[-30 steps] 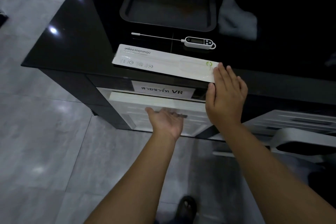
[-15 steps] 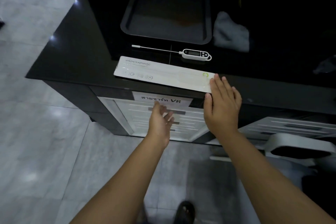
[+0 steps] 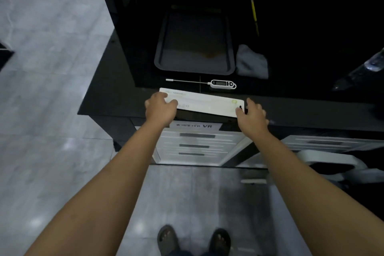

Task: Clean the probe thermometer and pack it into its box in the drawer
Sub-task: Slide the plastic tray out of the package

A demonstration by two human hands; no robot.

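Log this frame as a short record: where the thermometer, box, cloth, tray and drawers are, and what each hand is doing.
thermometer: flat on the counter, beyond the box, untouched
box: at the counter's front edge
left hand: on the box's left end
right hand: at the box's right end, grip unclear
cloth: right of the tray
tray: behind the thermometer
drawers: under the counter, shut

Dim, cool light. Beyond the fingers (image 3: 172, 102) the desk (image 3: 116, 81) sinks into near-black shadow; glare spots dot the floor (image 3: 52, 110). Edges bow and smear.
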